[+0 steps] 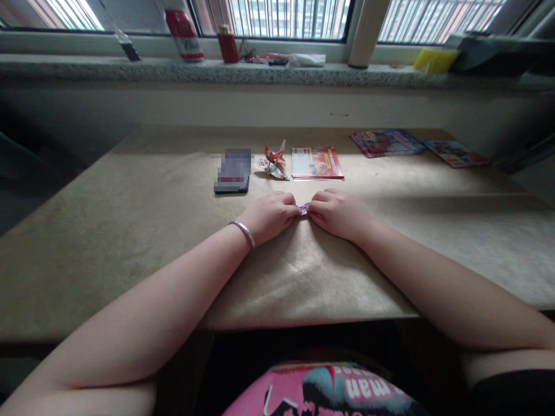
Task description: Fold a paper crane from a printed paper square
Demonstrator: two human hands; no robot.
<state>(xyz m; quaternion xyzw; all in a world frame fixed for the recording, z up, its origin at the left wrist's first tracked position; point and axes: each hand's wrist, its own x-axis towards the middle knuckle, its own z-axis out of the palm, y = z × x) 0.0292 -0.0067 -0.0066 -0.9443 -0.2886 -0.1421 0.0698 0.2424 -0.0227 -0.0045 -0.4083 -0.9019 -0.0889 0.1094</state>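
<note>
Between my hands is a small piece of folded paper (pixel 303 210), printed in pink, blue and white. My left hand (pixel 273 215), with a silver bangle at its wrist, pinches the paper's left end. The right end is gripped by my right hand (pixel 340 212), fingers curled over it. Most of the paper is covered by my fingers, so its full shape is hidden. Just beyond stands a folded paper figure (pixel 275 162) in red, orange and white. Right of the figure lies a stack of red and white printed leaflets (pixel 317 163).
A phone (pixel 233 171) with a blurred screen lies left of the figure. Colourful printed sheets (pixel 387 143) lie at the table's back right, with more sheets (pixel 457 153) beside them. The windowsill (pixel 269 74) holds a red can (pixel 184 34) and a red holder of sticks (pixel 228 45).
</note>
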